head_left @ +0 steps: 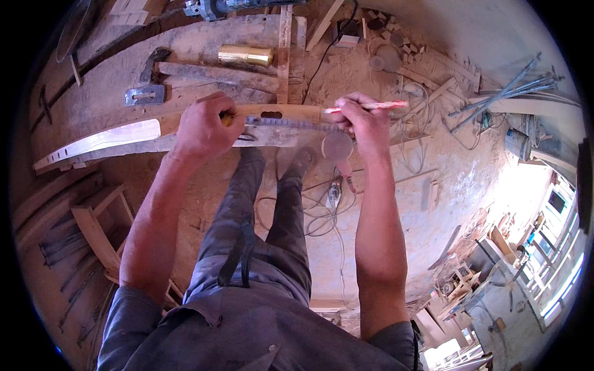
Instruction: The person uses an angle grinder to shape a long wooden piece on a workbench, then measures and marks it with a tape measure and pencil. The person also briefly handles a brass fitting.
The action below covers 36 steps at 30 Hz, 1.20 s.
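Observation:
A long wooden piece [303, 113] with a dark slot cut in it lies along the bench's near edge. My left hand [207, 127] is closed around what looks like a tape measure [228, 118], of which only a yellow bit shows. Its marked blade [284, 122] runs along the wood's near side toward my right hand [365, 123]. Those right fingers pinch a red and white pencil [390, 104], pointing right, beside the wood's right end. Whether they also touch the blade's end is unclear.
On the bench [204, 34] lie a hammer [216, 75], a metal plane-like tool [145, 94] and a gold cylinder [245, 55]. An angle grinder [338, 148] with a round disc and cables is below. Metal rods [504, 93] lean at far right.

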### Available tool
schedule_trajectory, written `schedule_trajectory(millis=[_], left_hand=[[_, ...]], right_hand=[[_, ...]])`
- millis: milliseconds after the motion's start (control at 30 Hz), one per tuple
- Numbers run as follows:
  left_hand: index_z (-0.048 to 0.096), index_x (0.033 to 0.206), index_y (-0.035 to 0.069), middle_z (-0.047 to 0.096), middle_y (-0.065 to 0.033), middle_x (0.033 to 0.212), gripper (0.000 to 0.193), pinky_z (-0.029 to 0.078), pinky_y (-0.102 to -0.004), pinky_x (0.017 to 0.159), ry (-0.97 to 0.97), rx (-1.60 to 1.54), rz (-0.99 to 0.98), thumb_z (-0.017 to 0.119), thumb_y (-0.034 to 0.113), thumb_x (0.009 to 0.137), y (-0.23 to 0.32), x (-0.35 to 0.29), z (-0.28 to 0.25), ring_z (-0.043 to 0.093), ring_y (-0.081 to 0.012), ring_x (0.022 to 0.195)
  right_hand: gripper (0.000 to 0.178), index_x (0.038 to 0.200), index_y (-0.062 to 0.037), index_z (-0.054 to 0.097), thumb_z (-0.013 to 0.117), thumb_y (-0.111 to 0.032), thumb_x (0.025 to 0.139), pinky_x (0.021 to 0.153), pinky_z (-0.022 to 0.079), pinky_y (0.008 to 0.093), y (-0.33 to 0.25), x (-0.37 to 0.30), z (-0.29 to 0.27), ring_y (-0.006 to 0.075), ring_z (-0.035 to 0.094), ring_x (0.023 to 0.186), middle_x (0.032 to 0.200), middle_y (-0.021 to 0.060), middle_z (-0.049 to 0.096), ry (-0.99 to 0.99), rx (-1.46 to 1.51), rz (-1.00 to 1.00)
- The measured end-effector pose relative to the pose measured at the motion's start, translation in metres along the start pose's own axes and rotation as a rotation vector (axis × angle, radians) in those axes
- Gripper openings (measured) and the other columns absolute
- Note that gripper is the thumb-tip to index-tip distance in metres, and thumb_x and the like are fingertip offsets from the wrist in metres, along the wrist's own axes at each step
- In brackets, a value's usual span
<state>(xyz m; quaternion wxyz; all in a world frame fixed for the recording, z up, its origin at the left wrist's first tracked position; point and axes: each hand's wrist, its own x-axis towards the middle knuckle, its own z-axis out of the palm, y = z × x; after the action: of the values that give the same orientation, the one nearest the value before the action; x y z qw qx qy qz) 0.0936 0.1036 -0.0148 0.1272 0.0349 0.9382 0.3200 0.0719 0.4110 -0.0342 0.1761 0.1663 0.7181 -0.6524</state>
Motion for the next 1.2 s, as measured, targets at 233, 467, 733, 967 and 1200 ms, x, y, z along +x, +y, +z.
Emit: schedule_trajectory(millis=[233, 467, 733, 967, 1200], left_hand=[[0.068, 0.084, 0.000, 0.066, -0.0136, 0.083, 0.013, 0.053, -0.0371, 0.071, 0.182, -0.131, 0.175, 0.076, 0.010, 0.084, -0.042, 0.008, -0.014, 0.067, -0.0285, 0.075], [0.071, 0.086, 0.004, 0.068, -0.0109, 0.084, 0.012, 0.056, -0.0393, 0.069, 0.515, 0.078, 0.207, 0.078, 0.015, 0.085, -0.056, 0.025, 0.019, 0.069, -0.0313, 0.076], [0.072, 0.088, 0.009, 0.069, -0.0087, 0.087, 0.014, 0.056, -0.0415, 0.067, 0.540, 0.136, 0.135, 0.078, 0.021, 0.085, -0.052, 0.031, 0.031, 0.070, -0.0328, 0.078], [0.071, 0.087, 0.010, 0.069, -0.0082, 0.085, 0.014, 0.056, -0.0429, 0.064, 0.561, 0.162, 0.151, 0.078, 0.022, 0.085, -0.053, 0.033, 0.033, 0.069, -0.0330, 0.075], [0.071, 0.087, 0.009, 0.068, -0.0088, 0.085, 0.015, 0.056, -0.0436, 0.064, 0.565, 0.164, 0.137, 0.077, 0.023, 0.086, -0.053, 0.033, 0.034, 0.069, -0.0340, 0.076]], right_hand=[[0.018, 0.091, -0.0005, 0.071, 0.070, -0.018, 0.096, 0.068, 0.055, 0.0253, 0.004, -0.005, 0.003, 0.0106, 0.068, 0.074, 0.081, 0.0059, 0.072, -0.035, -0.073, -0.022], [0.016, 0.090, 0.0002, 0.072, 0.071, -0.016, 0.093, 0.066, 0.053, 0.0278, 0.016, -0.002, 0.004, 0.0102, 0.068, 0.071, 0.075, 0.0056, 0.073, -0.035, -0.156, -0.150], [0.016, 0.087, 0.0000, 0.073, 0.072, -0.015, 0.093, 0.061, 0.050, 0.0286, 0.020, 0.000, 0.008, 0.0094, 0.065, 0.068, 0.073, 0.0056, 0.073, 0.002, -0.224, -0.214], [0.014, 0.086, 0.0008, 0.073, 0.072, -0.012, 0.091, 0.060, 0.049, 0.0283, 0.020, -0.001, 0.010, 0.0084, 0.063, 0.066, 0.070, 0.0053, 0.071, 0.001, -0.156, -0.205], [0.014, 0.085, 0.0015, 0.073, 0.071, -0.012, 0.091, 0.060, 0.050, 0.0286, 0.015, 0.001, 0.007, 0.0096, 0.065, 0.066, 0.071, 0.0061, 0.072, -0.030, -0.288, -0.261]])
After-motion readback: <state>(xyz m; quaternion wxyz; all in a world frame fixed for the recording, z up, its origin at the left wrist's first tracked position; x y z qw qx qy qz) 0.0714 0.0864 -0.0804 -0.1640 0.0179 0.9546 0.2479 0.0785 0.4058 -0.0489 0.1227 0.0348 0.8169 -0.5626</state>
